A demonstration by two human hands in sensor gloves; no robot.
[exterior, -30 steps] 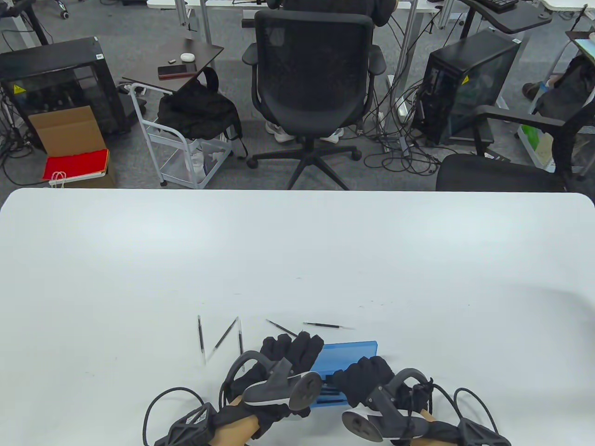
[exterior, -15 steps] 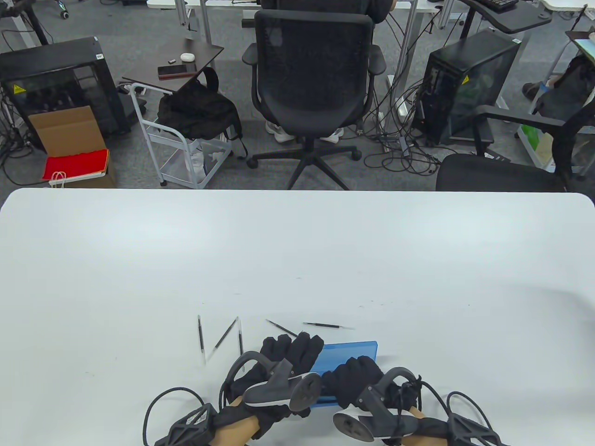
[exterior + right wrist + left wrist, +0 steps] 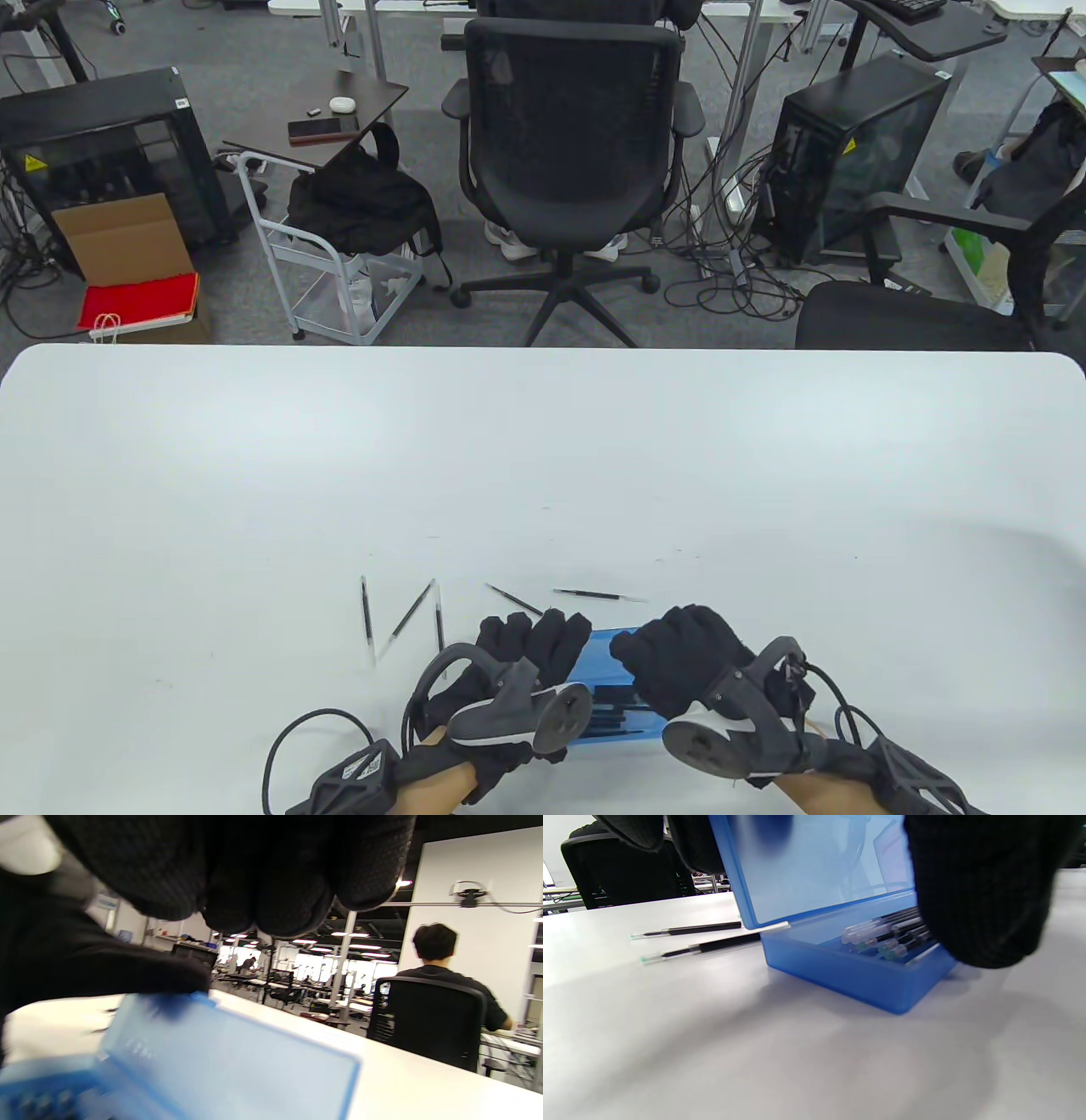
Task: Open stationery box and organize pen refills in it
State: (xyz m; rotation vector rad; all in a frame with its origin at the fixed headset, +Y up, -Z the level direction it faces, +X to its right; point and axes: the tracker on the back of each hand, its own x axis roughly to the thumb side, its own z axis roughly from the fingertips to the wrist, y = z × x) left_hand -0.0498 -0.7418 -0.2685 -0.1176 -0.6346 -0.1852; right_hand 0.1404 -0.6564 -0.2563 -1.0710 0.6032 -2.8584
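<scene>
Since approx. 1 s ago, the right hand (image 3: 683, 658) is being shifted from low on the box front up over the lid (image 3: 229, 1065), toward the lower centre of the table view. The lid is now being tilted up; it is being pinched at its upper left corner in the right wrist view by thumb vs. fingers (image 3: 271, 904), i.e. a narrow grip on the lid edge. Judged from this: the opening step is being carried out or being finished, and sorting of the loose refills is not yet being started.

The stationery box (image 3: 615, 709), translucent blue, is being kept at the bottom centre of the table view, between the two hands. The left hand (image 3: 530, 645) is being rested at the box's left end; whether its fingers are being curled round the box can't be told, as the contact is being hidden by the tracker and glove.

Contents: in the left wrist view, several refills (image 3: 888, 938) are being seen lying side by side inside the box base (image 3: 865, 978), tips toward the camera. Exact no. can't be told.

Outside: five loose refills (image 3: 367, 618) are being left on the table (image 3: 543, 475), scattered just above and left of the box in the table view; two are being seen just beside the box's far corner in the left wrist view.
</scene>
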